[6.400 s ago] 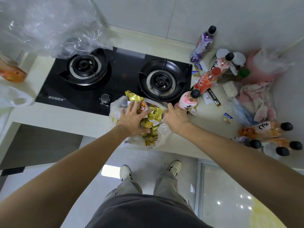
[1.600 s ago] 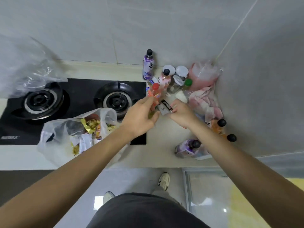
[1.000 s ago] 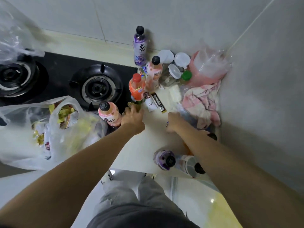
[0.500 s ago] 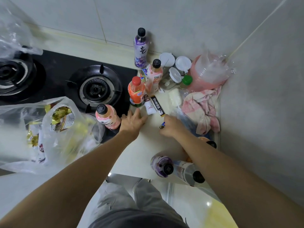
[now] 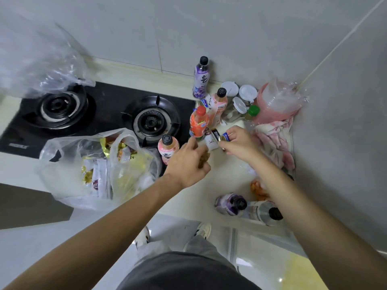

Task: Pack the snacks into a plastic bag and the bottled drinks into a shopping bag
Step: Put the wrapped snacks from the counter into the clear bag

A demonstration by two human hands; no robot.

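Pinching small snack packets, both hands point(image 5: 189, 162) point(image 5: 238, 142) hover beside upright orange bottle point(image 5: 198, 122), cap up.

right hand point(image 5: 238, 141) lifted off counter, now pinching small blue packet point(image 5: 225, 136), left hand point(image 5: 188, 162) raised with brown snack point(image 5: 204, 159)

Both arms extended forward, left hand point(image 5: 189, 162) fingers curled, right hand point(image 5: 238, 142) fingers pinching together

Bare counter point(image 5: 226, 174) between plastic bag point(image 5: 88, 172) and lying bottles point(image 5: 247, 206); standing bottles point(image 5: 198, 122) seemingly crowd behind.
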